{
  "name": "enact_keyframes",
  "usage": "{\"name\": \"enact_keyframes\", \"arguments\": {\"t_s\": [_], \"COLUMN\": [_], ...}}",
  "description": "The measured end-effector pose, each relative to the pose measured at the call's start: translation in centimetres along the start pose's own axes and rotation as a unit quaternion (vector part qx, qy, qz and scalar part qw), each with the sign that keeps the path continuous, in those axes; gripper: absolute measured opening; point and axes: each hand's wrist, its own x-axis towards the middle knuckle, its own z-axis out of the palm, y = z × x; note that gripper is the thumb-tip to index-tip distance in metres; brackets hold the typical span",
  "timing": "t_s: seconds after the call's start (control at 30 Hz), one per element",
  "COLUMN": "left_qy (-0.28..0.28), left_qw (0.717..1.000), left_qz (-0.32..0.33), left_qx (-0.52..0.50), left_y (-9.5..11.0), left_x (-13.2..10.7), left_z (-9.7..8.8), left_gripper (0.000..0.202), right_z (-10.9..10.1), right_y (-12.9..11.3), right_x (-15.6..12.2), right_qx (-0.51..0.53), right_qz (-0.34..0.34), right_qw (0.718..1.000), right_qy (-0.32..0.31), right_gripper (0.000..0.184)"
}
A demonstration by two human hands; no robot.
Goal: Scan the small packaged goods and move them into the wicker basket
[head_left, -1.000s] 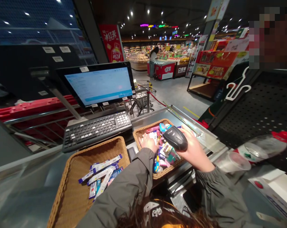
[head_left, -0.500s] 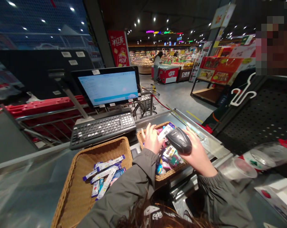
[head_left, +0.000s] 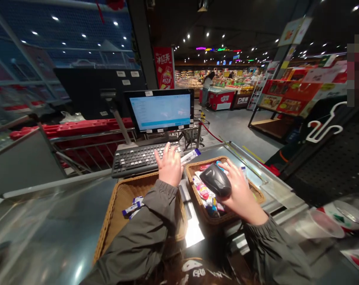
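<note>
Head view: packets [head_left: 202, 190] partly behind scanner [head_left: 215, 180]

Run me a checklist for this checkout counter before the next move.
1. Scanner held in the right hand: ok, wrapped in the fingers.
2. Packet held by the left hand: ok, it appears pinched at the fingertips.
3. Packet's barcode visible: cannot tell, none can be made out.
4. Screen lit: ok, but its text is too small to read.
5. Near basket within the right hand's reach: ok, the hand is directly above it.
6. Far-left basket fully visible: not ok, the left sleeve covers part of it.
</note>
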Motion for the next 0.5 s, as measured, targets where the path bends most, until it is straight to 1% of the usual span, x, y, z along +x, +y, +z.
{"name": "enact_keyframes", "arguments": {"t_s": [0.2,0.37,0.5], "left_qy": [-0.017,-0.016,-0.015], "left_qw": [0.999,0.998,0.997], "left_qz": [-0.02,-0.039,-0.048], "left_qx": [0.037,0.052,0.052], "left_y": [-4.5,-7.9,-10.1], "left_x": [-2.5,-4.3,-5.5], "left_z": [-1.8,-3.1,-3.8], "left_gripper": [0.027,0.027,0.029], "right_z": [2.3,4.0,5.1], "right_y": [-4.1,-6.9,-9.1], "right_x": [1.5,2.5,3.4], "right_qx": [0.012,0.027,0.045], "right_qz": [-0.058,-0.085,-0.098], "right_qw": [0.997,0.994,0.992], "right_qy": [-0.039,-0.056,-0.069], "right_gripper": [0.046,0.049,0.051]}}
